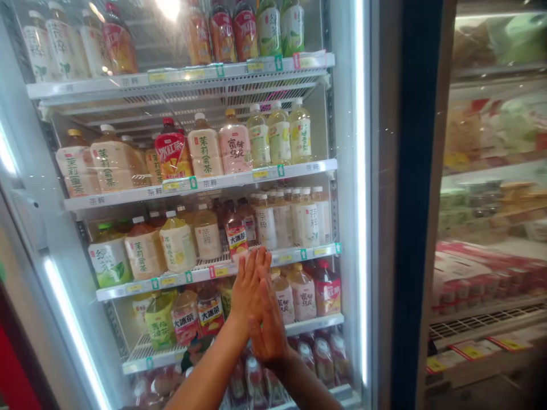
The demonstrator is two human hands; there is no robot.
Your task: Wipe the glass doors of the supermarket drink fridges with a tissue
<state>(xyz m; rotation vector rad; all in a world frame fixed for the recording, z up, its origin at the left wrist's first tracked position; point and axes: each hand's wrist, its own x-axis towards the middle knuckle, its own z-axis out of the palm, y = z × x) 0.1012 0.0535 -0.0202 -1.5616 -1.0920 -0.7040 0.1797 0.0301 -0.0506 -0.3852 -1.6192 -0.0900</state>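
My left hand and my right hand meet palm to palm in the lower middle of the head view. Both have straight fingers pointing up and away, and nothing shows between them. Beyond the hands stands a lit drinks cooler with bottles on several shelves. The fingertips overlap the front edge of a white shelf in the picture; whether they touch anything there I cannot tell. Just above them is a dark-capped iced tea bottle. Pale peach-labelled bottles are partly hidden to the right of the hands.
Large tea bottles line the middle shelf, with green tea bottles on the top one. Dark bottles fill the bottom. A bright light strip edges the cooler. Right of a dark post, another display holds packaged goods.
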